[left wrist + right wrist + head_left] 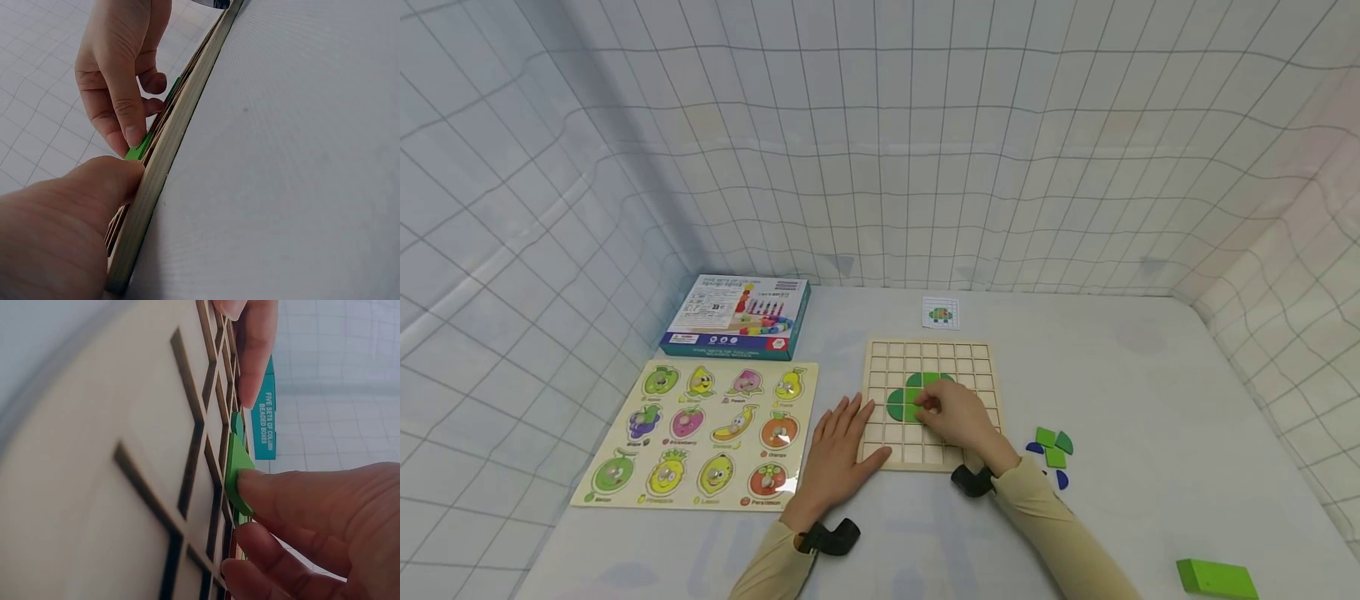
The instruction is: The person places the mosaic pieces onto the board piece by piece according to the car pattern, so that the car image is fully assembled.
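Note:
A wooden grid board point(997, 400) lies on the table with green tiles point(897, 405), some square and some rounded, set in its middle cells. My right hand point(957, 414) reaches over the board, thumb and fingers pinching a bright green square tile point(234, 464). In the right wrist view the tile is tilted at the grid, the thumb on its face. My left hand point(838, 458) rests at the board's left edge, fingers straight, its thumb point(119, 178) over the near left rim. Part of the green pattern is hidden behind my right hand.
Loose green and blue tiles point(1056, 457) lie right of the board. A small pattern card point(941, 323) sits behind it. To the left are a fruit puzzle board point(715, 454) and a toy box point(730, 341). A green block point(1217, 578) is at the near right.

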Action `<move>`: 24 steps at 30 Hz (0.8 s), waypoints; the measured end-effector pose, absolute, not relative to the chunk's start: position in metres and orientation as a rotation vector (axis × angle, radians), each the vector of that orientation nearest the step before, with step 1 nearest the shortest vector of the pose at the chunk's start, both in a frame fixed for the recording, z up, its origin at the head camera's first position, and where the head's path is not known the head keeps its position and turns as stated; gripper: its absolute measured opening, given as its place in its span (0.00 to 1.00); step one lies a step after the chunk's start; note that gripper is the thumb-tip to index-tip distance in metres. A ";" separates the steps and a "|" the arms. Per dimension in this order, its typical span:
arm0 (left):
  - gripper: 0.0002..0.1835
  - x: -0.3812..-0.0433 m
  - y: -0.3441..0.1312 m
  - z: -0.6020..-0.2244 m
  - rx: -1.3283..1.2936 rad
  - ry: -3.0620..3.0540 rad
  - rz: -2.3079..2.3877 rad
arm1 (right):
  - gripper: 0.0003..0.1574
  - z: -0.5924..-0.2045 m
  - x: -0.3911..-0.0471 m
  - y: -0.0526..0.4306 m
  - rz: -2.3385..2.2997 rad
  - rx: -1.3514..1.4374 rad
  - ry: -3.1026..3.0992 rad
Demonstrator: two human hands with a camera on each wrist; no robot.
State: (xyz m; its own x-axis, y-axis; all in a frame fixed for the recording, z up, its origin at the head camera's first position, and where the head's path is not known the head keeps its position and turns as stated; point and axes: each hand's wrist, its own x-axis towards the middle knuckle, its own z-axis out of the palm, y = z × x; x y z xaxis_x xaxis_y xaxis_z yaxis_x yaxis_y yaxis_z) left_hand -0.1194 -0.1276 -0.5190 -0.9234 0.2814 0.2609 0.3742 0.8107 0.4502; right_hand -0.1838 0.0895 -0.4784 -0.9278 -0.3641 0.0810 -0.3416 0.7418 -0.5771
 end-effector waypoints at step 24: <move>0.39 -0.120 -0.127 -0.520 -0.518 -2.785 -0.732 | 0.07 -0.462 -0.165 0.149 -0.996 -0.621 2.904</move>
